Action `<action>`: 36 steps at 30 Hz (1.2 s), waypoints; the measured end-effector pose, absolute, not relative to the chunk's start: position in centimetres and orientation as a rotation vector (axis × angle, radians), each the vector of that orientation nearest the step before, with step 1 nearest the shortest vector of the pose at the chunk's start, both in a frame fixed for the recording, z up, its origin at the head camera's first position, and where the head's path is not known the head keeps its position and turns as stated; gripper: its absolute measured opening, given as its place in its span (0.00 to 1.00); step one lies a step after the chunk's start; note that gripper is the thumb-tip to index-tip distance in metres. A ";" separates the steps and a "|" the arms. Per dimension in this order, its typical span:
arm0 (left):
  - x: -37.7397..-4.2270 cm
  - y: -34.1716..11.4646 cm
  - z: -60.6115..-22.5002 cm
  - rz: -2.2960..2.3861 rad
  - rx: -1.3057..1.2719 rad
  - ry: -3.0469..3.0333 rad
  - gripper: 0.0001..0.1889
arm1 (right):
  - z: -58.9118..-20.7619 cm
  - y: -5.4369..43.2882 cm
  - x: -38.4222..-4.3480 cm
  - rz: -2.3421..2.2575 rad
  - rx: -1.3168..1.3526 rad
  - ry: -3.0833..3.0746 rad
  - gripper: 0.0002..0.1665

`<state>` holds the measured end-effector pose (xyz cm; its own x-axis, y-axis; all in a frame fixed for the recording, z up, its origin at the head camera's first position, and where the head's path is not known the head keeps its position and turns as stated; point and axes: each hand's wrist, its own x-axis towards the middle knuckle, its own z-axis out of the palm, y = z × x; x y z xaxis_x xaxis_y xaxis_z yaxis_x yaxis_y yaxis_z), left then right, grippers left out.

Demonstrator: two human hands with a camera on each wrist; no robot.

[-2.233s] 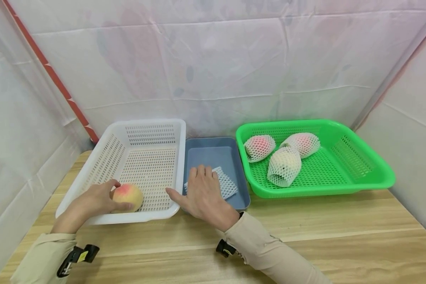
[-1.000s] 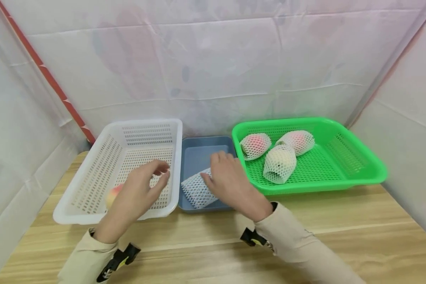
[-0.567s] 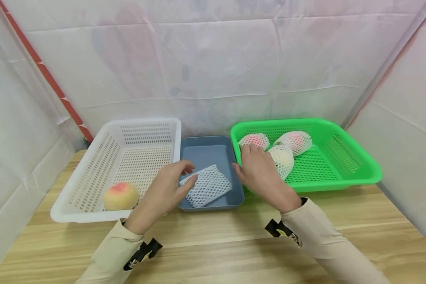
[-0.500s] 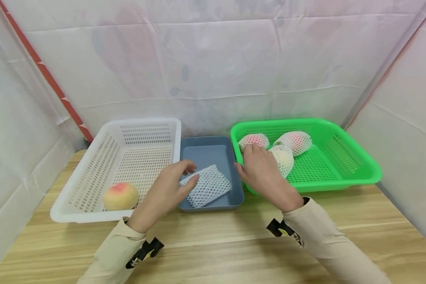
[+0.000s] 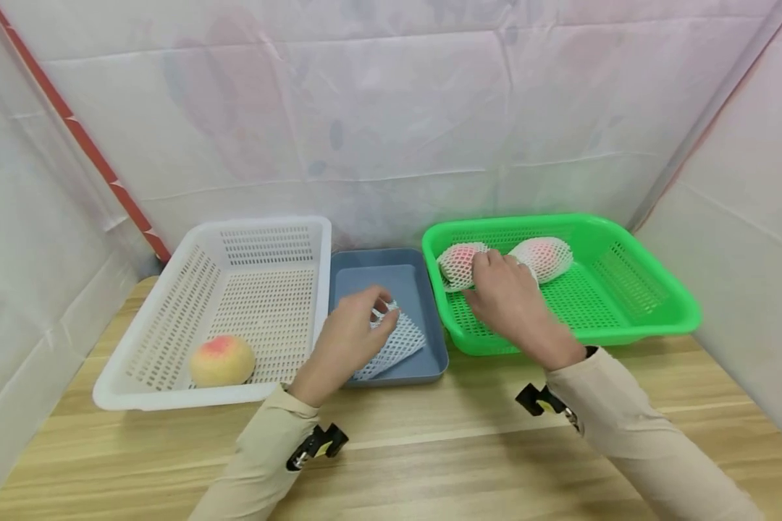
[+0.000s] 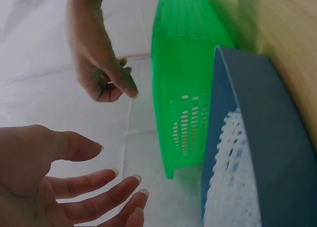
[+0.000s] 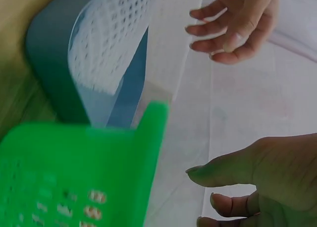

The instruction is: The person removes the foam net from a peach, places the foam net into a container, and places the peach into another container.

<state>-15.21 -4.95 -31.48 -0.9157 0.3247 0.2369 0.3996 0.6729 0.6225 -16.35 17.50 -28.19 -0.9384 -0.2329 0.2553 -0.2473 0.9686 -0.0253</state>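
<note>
Hands (image 5: 352,334) (image 5: 511,300) apart, foam netting (image 5: 405,339) aslant

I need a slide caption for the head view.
Left hand above netting in a blue-gray tray, right hand above a green basket of wrapped fruit.

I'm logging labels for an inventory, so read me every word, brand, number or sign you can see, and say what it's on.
None can be read.
Left black wrist device: small yellow patch, too small to read.
Right black wrist device: likewise, too small.
I see no lettering on the white basket, gray-blue tray, green basket or bare peach.
</note>
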 end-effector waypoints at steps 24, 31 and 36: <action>-16.4 4.0 -35.1 -0.372 -0.384 -3.038 0.40 | -29.1 26.0 -20.4 -0.262 0.782 -2.971 0.37; -16.8 4.6 -35.2 -0.282 -0.415 -2.996 0.36 | -29.5 26.7 -21.4 -0.368 0.849 -3.009 0.42; -17.1 4.5 -35.3 -0.286 -0.481 -3.002 0.34 | -29.8 26.9 -22.0 -0.434 0.902 -3.015 0.43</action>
<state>-17.07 4.50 -35.35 -0.9466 0.3012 0.1155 0.3176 0.9328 0.1702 -21.97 26.89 -29.76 -0.8382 -0.5339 -0.1112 -0.5435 0.8015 0.2494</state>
